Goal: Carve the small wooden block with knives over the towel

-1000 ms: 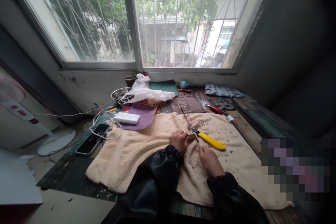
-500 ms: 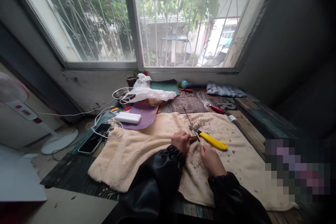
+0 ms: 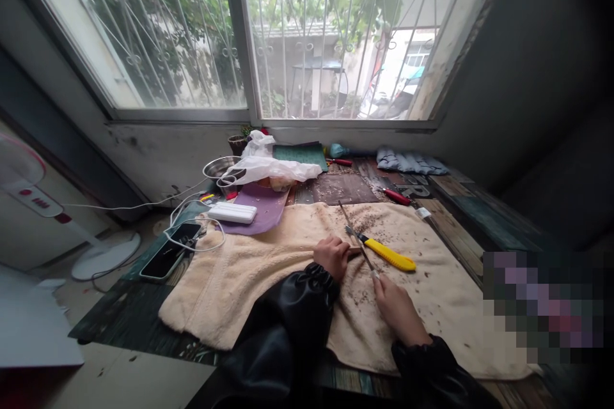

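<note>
My left hand (image 3: pixel 332 257) is closed on a small brown piece of wood (image 3: pixel 354 252), pressing it down over the towel. Wrapped round the handle of a long thin file (image 3: pixel 357 236) is my right hand (image 3: pixel 396 308). The file's blade points away from me and crosses the end of the wood. Just beyond the hands lies a yellow utility knife (image 3: pixel 389 255) on the beige towel (image 3: pixel 268 268). Brown shavings are scattered over the cloth around them. My left fingers hide most of the wood.
At the left are a phone (image 3: pixel 171 252), a white power bank (image 3: pixel 233 213) with a cable, and a purple sheet (image 3: pixel 266 206). Toward the window stand a metal bowl (image 3: pixel 223 169), a plastic bag (image 3: pixel 283 170) and a green mat (image 3: pixel 304 156). A red-handled tool (image 3: pixel 397 197) lies behind the towel.
My right hand has drawn back toward me and slightly right, sliding the file along the wood. The left hand keeps its hold in nearly the same spot.
</note>
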`<control>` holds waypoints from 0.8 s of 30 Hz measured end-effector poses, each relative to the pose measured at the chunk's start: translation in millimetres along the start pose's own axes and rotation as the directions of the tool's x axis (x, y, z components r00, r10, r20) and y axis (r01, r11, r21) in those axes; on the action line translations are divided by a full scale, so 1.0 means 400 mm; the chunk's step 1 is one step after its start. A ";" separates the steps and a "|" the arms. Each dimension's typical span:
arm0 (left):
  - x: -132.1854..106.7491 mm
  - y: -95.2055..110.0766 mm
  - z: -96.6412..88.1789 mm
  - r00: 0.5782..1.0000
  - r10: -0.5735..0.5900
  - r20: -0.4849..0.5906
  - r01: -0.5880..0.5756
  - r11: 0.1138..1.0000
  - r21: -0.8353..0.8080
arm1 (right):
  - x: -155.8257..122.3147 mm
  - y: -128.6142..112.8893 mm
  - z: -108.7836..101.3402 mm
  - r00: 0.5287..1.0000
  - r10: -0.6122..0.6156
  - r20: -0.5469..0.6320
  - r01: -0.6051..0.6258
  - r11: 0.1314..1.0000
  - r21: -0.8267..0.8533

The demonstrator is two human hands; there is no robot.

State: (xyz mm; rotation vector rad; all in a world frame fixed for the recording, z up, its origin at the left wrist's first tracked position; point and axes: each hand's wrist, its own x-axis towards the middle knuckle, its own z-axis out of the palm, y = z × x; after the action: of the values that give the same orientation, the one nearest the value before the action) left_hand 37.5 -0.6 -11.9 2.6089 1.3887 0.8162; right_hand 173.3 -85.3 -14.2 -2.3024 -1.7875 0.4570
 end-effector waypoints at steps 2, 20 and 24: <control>-0.001 0.001 -0.002 1.000 0.024 0.005 -0.024 1.000 -0.007 | 0.012 -0.005 -0.004 1.000 0.004 -0.007 -0.004 1.000 -0.005; -0.006 -0.004 0.002 0.999 0.046 0.012 -0.045 0.999 -0.010 | 0.023 -0.029 -0.008 1.000 -0.004 -0.021 0.004 1.000 0.002; -0.004 -0.003 -0.001 0.999 0.032 0.022 -0.031 0.999 -0.020 | 0.023 -0.020 -0.006 1.000 0.006 -0.016 -0.006 1.000 0.003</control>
State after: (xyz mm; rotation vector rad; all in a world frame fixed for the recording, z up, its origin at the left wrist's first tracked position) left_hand 35.8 -1.3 -12.6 2.6231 1.3299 0.7980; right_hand 168.8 -74.2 -10.5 -2.3040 -1.7715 0.4410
